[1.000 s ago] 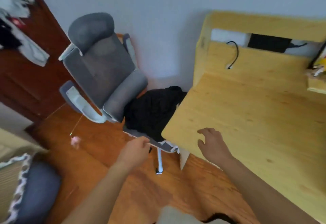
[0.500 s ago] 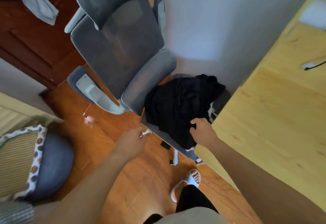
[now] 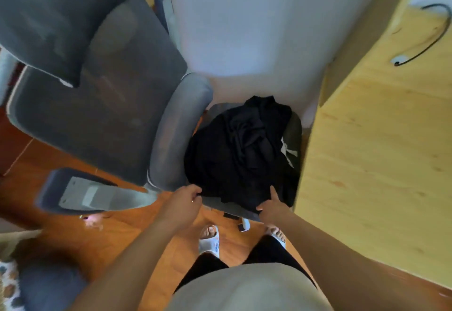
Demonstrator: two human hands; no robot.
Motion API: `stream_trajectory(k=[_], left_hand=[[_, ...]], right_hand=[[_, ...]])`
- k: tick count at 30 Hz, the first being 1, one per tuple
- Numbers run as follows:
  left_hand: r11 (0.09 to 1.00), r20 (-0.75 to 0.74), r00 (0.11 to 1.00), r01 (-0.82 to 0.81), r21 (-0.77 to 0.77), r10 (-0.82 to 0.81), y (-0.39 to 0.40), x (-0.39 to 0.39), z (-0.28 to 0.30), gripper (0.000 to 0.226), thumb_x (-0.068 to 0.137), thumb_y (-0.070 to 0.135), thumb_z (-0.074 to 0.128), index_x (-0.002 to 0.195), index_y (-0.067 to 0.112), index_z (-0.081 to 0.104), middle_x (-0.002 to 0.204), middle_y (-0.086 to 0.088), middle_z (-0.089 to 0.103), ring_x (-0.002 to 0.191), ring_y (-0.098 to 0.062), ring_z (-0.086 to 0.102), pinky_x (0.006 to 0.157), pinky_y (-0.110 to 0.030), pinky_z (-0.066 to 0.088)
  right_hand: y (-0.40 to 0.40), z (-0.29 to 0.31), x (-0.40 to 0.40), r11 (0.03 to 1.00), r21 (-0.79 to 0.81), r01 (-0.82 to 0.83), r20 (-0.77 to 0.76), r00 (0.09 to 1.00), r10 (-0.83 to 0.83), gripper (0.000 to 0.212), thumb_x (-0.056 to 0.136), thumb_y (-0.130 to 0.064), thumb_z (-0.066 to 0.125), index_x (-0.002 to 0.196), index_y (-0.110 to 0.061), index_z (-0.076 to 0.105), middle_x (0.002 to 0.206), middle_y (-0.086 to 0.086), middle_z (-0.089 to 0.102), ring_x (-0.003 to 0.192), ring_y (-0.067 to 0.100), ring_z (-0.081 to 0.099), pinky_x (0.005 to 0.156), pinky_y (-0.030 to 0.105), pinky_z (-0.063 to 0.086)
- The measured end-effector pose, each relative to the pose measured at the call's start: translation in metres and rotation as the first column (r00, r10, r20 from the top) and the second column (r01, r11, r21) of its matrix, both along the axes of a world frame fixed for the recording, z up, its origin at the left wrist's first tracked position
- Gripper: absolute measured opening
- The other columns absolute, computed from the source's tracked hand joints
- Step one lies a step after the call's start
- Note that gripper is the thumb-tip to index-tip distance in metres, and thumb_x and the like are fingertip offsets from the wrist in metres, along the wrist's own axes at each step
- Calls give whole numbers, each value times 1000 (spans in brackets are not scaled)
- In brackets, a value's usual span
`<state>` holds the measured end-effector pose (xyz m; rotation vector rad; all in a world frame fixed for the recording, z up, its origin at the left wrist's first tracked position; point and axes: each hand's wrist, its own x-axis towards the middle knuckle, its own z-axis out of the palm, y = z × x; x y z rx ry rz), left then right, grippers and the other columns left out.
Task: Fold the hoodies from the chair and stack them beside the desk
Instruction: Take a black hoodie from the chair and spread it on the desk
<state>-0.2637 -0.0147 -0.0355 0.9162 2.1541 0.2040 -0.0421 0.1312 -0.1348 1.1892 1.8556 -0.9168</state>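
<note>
On chair [image 3: 102,120] seat, toward front edge: black hoodies [image 3: 241,151] in crumpled heap, right side just beside desk [image 3: 367,164] edge; count not discernible. Left hand [image 3: 186,200] at heap's front-left hem, fingers curled, apparently pinching cloth. Right hand [image 3: 271,206] at front-right hem, thumb raised on fabric, finger position hidden. Judgement: soft, limp, light, non-slippery; garments likely tangle; best hold at hem or shoulders, lifting topmost layer only
</note>
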Motion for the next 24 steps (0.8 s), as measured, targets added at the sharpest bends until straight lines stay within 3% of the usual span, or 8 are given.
stream_trajectory(k=[2,5,8,12,14,18,23,24], left_hand=[[996,-7,996,91,-27,-91,3,-20,-4,37,95,33,52,129,27,64,122,3,68,114,-18,63,99,-38,50],[989,31,989,148,-10,-147,-3,-40,-1,37,91,34,51,123,28,67,113,4,70,108,-19,65,95,-39,52],[982,43,981,187,41,-188,-3,-49,7,30,97,21,56,125,23,68,118,3,69,110,-17,65,96,-33,50],[973,205,964,133,186,-171,12,-38,26,31,100,21,60,130,24,64,120,11,65,106,-6,63,99,-32,52],[946,301,920,170,276,-253,26,-24,45,47,96,30,67,141,31,52,133,16,56,120,-2,56,106,-30,48],[830,226,863,314,462,-452,55,5,80,99,84,44,78,160,34,15,149,23,17,140,4,19,117,-25,21],[672,-80,972,210,710,-220,81,-14,101,3,100,24,61,100,22,64,91,10,65,87,-12,62,75,-29,46],[695,-54,978,181,695,-200,85,-23,101,12,101,21,60,90,24,62,81,11,63,78,-12,60,70,-31,44]], right_hand=[[-10,-2,-5,996,63,57,9,998,-58,44,100,-10,42,144,-8,51,157,10,35,152,41,-5,123,54,14],[-11,6,-14,961,58,270,-108,959,-263,39,102,-9,40,137,-2,57,144,18,50,141,38,33,117,43,21],[-2,46,-16,770,58,636,-327,740,-587,28,100,-7,45,115,1,67,120,17,65,115,31,60,87,31,41],[-10,133,-18,481,-135,866,-668,279,-689,31,104,0,42,92,-8,69,85,5,66,80,20,60,82,27,50],[-17,176,-23,428,-288,856,-749,77,-658,32,106,-1,41,93,-7,70,86,11,67,80,19,64,83,21,55],[-24,236,-49,492,-528,692,-747,-102,-657,32,106,-4,41,107,-8,72,99,12,74,104,21,69,97,29,53],[-20,259,-58,468,-731,497,-629,-224,-744,34,103,2,45,134,-1,58,130,11,65,119,22,65,106,38,49],[-19,255,-54,473,-736,484,-621,-204,-757,38,102,1,46,139,-3,55,135,9,62,123,21,63,108,40,47]])
